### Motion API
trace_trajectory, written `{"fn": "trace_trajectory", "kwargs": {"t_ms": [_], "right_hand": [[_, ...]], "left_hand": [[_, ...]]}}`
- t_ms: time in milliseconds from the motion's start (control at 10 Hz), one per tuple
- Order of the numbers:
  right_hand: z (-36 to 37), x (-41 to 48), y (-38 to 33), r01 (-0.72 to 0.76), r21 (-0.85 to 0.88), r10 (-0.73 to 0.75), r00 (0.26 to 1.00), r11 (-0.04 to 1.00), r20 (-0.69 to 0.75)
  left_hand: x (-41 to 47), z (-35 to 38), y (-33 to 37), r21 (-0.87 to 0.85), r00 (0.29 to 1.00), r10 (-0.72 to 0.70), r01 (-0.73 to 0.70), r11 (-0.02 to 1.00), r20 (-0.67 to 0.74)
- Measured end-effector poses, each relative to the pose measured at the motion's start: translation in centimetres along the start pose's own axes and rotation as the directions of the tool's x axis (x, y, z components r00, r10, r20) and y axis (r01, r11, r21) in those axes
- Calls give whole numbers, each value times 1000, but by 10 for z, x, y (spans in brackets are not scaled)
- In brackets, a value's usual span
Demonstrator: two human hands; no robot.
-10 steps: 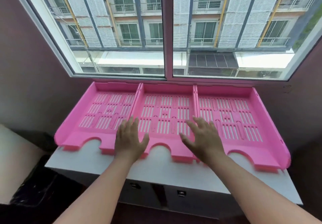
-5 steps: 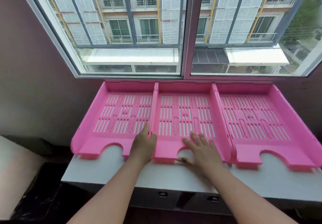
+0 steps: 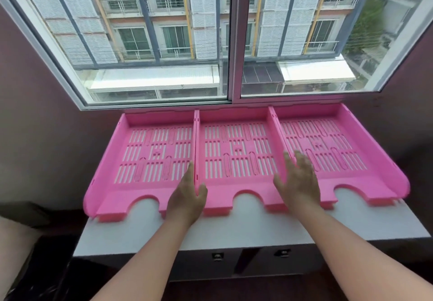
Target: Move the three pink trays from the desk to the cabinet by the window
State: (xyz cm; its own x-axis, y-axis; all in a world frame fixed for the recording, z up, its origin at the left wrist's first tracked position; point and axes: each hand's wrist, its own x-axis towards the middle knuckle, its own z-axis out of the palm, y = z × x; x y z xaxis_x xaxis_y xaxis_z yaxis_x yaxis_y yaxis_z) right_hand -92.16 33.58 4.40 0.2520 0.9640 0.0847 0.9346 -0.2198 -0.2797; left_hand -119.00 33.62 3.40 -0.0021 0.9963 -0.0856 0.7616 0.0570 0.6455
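My right hand (image 3: 298, 181) has slid from the middle tray (image 3: 236, 150) onto its wall with the right tray (image 3: 328, 146), fingers spread. My left hand (image 3: 187, 195) pinches the wall beside the left tray (image 3: 150, 150), all on the cabinet (image 3: 234, 228).

Your right hand (image 3: 298, 180) has moved off the middle tray (image 3: 236, 157) floor to the wall it shares with the right tray (image 3: 328, 150), fingers spread over that seam. Your left hand (image 3: 188, 195) has closed its pinch on the walls between the left tray (image 3: 152, 155) and the middle one, near the cabinet's (image 3: 234, 228) front edge.
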Motion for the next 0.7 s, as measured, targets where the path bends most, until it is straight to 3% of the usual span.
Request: {"fn": "trace_trajectory", "kwargs": {"t_ms": [100, 200, 500, 700], "right_hand": [[1, 7, 6, -144, 250, 114, 985, 957, 132], [8, 13, 12, -165, 325, 129, 983, 931, 129], [2, 14, 10, -207, 326, 156, 972, 922, 175], [-18, 9, 9, -151, 295, 64, 956, 944, 285]], "left_hand": [[4, 9, -5, -36, 1000, -10, 10, 999, -14], [10, 13, -12, -42, 1000, -11, 11, 999, 3], [10, 16, -9, -40, 999, -33, 31, 999, -39], [2, 1, 5, 44, 997, -76, 76, 996, -10]]}}
